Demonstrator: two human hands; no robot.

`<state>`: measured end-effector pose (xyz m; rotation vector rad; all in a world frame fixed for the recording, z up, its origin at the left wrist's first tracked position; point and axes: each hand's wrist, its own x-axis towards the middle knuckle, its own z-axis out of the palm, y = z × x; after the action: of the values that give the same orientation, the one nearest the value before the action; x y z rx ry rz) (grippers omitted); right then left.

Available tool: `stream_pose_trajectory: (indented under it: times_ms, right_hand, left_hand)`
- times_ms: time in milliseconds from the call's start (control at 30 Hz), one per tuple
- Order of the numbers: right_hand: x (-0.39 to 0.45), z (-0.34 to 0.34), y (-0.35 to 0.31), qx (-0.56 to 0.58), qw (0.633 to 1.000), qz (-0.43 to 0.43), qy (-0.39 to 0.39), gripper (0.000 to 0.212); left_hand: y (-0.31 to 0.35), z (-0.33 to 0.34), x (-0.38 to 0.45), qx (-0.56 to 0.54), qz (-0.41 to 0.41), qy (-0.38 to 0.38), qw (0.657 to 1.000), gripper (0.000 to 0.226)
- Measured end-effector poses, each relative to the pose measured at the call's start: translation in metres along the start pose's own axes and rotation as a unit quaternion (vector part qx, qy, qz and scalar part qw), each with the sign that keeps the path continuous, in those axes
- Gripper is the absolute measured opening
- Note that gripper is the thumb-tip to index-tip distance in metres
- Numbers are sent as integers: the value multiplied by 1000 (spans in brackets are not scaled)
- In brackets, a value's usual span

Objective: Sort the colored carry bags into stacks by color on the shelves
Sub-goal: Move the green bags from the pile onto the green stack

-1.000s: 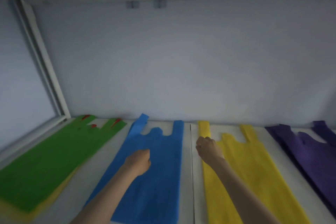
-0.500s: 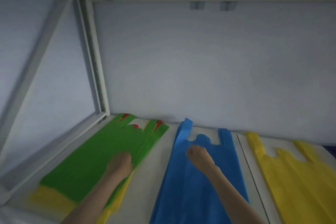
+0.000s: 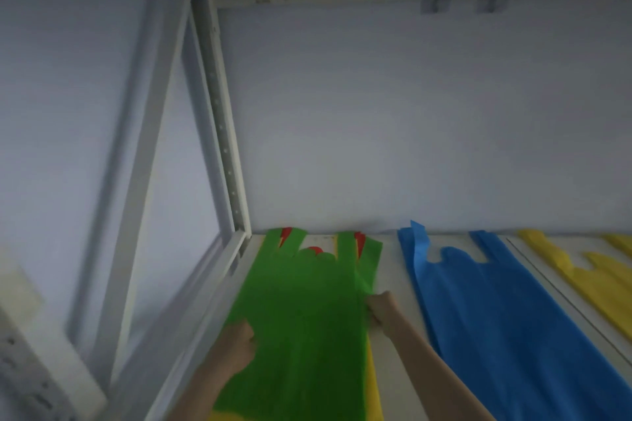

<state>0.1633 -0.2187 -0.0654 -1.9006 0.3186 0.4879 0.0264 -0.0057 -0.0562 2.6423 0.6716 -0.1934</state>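
— Both hands are curled at the edges of the green bag (image 3: 301, 314): the left hand (image 3: 239, 340) at its left edge, the right hand (image 3: 381, 309) at its right edge, fingers closed. They look pinched on the fabric, though blur keeps me from seeing the fingertips clearly.

— What is under it?

— A mixed pile. Red (image 3: 313, 250) shows through the handle cut-outs at the back, and yellow (image 3: 372, 383) peeks out along the right side and at the near left corner. So the green bag lies on top, flat on the shelf (image 3: 393, 284), handles toward the back wall, right between the two hands.

— What might go wrong?

— I would guess the pinch takes more than one layer. These bags are thin and lie flush, so a yellow one could ride along and end up in the wrong stack. The limp fabric could also fold or drag the pile askew if one hand lifts ahead of the other.

— And the other colours?

— The blue bag (image 3: 496, 311) lies flat just to the right of the right hand, apart from it, with the yellow stack (image 3: 598, 277) beyond, at the frame's right edge.
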Motion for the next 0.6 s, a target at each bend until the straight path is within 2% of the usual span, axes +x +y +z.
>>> stream_pose_trajectory:
  times_ms: [67,167,267,333,400,533,600]
  right_hand:
    - [0,9,-2,-8,999,-26,46,9]
    - [-2,24,-9,-154,973,-144,96,15]
    - [-6,40,-11,-338,897,-280,48,30]
    - [-9,51,-8,-427,852,-303,-5,34]
    - [-13,59,-4,-436,852,-287,-29,35]
    - [-15,61,-5,-364,904,-223,30,58]
    - [-13,60,-8,-319,930,-180,40,61]
  left_hand:
    - [-10,4,7,-19,11,-2,1000,40]
    - [-17,6,11,-43,20,8,999,40]
    - [-21,6,13,-61,24,10,998,39]
    - [-24,7,15,-68,27,1,997,39]
    - [-27,6,17,-79,32,-1,996,38]
    - [-28,6,18,-92,34,7,995,36]
    - [-29,6,20,-87,30,15,996,37]
